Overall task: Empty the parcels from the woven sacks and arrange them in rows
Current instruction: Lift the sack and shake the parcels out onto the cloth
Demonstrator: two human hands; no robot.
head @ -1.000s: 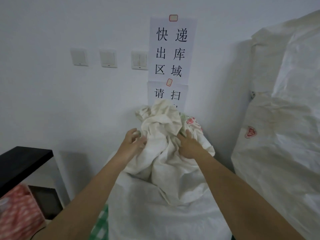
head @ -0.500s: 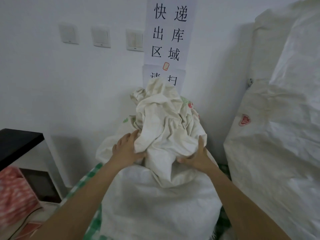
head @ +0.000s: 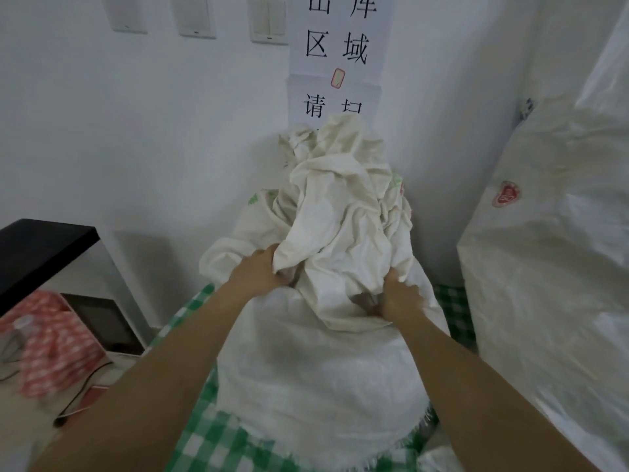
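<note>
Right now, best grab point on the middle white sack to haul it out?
Probably the bunched neck of the white woven sack, low where it meets the full body, one hand from each side. The body is round and taut with no handle; the gathered fabric gives folds to clench. The left hand and right hand already grip there.

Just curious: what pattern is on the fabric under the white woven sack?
Green-and-white checked fabric, clearest in the head view.

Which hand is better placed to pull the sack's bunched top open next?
Probably the left hand: it grips a loose fold of the woven sack. The right hand grips lower, under the bunch.
</note>
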